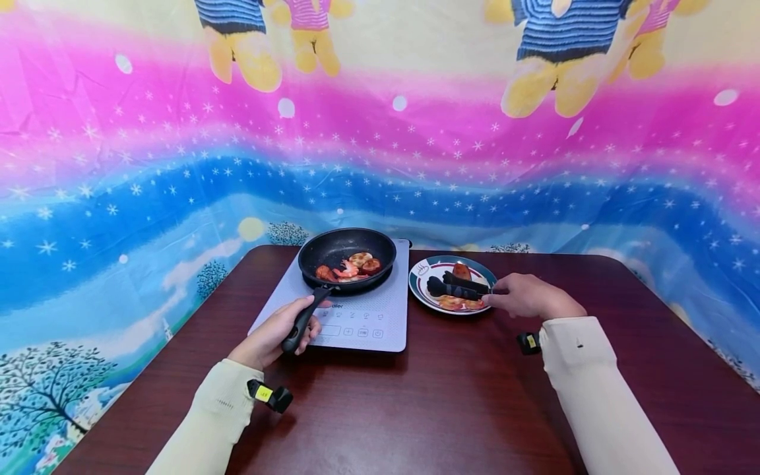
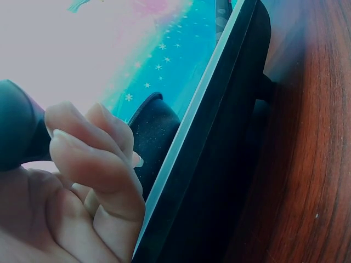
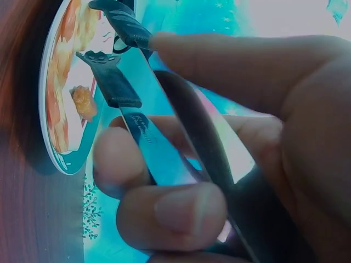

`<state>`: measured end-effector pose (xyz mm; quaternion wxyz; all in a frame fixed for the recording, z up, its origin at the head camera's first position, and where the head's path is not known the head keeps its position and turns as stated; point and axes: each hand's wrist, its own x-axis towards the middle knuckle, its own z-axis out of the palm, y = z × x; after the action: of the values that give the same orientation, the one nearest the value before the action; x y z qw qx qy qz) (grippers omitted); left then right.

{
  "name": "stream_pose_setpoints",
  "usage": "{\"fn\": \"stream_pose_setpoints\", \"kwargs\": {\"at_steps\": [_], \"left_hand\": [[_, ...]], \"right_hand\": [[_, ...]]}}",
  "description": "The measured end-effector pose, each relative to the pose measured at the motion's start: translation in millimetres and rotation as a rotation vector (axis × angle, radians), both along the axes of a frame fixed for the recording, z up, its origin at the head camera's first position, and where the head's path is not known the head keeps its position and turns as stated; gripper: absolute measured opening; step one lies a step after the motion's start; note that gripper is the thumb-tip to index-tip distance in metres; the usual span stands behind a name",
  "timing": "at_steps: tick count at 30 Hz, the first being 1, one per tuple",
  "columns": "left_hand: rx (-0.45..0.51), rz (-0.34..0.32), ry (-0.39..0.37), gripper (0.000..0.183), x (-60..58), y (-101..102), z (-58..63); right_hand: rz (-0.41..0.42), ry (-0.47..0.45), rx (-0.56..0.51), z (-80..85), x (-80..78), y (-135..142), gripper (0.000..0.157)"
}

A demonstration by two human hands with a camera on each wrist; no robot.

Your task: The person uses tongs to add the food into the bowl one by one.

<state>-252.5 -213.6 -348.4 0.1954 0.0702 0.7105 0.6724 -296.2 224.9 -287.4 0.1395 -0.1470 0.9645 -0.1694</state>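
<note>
My left hand (image 1: 279, 333) grips the black handle (image 1: 304, 322) of a frying pan (image 1: 320, 252), fingers curled round it. The pan sits on a white induction cooker (image 1: 388, 316) and contains a shrimp (image 1: 346, 269) and several browned slices (image 1: 360, 259). My right hand (image 1: 531, 295) holds metal tongs (image 3: 151, 145) with black tips between thumb and fingers. Those tips stand apart from each other over a round plate (image 1: 417, 295), where strips that look like bacon (image 1: 454, 303) and a brown piece (image 1: 460, 271) lie. In the right wrist view, an orange-brown morsel (image 3: 84, 103) shows near the tips.
The dark wooden table (image 1: 380, 409) extends in front of the cooker and to both sides. Behind it hangs a colourful printed cloth (image 1: 427, 191). The plate stands close to the cooker's right edge. Camera bands (image 1: 270, 394) are strapped at both wrists.
</note>
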Motion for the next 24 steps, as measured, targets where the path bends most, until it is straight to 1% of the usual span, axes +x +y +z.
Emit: {"fn": "stream_pose_setpoints", "kwargs": {"at_steps": [3, 7, 13, 20, 24], "left_hand": [[-0.001, 0.004, 0.000, 0.063, 0.2, 0.1, 0.0], [-0.003, 0.009, 0.003, 0.062, 0.3, 0.1, -0.1], [-0.005, 0.012, 0.004, 0.063, 0.1, 0.3, -0.3], [-0.013, 0.015, 0.004, 0.062, 0.0, 0.5, 0.0], [-0.013, 0.016, 0.005, 0.062, 0.3, 0.7, 0.5]], "right_hand": [[0.012, 0.003, 0.001, -0.3, -0.2, -0.7, 0.054], [0.010, 0.004, -0.012, 0.1, -0.3, -1.4, 0.046], [-0.001, 0.004, -0.006, 1.9, 0.0, -1.6, 0.046], [0.007, 0.017, -0.007, 2.3, 1.0, -1.2, 0.045], [0.007, 0.017, -0.010, 3.2, 1.1, -0.6, 0.048]]}}
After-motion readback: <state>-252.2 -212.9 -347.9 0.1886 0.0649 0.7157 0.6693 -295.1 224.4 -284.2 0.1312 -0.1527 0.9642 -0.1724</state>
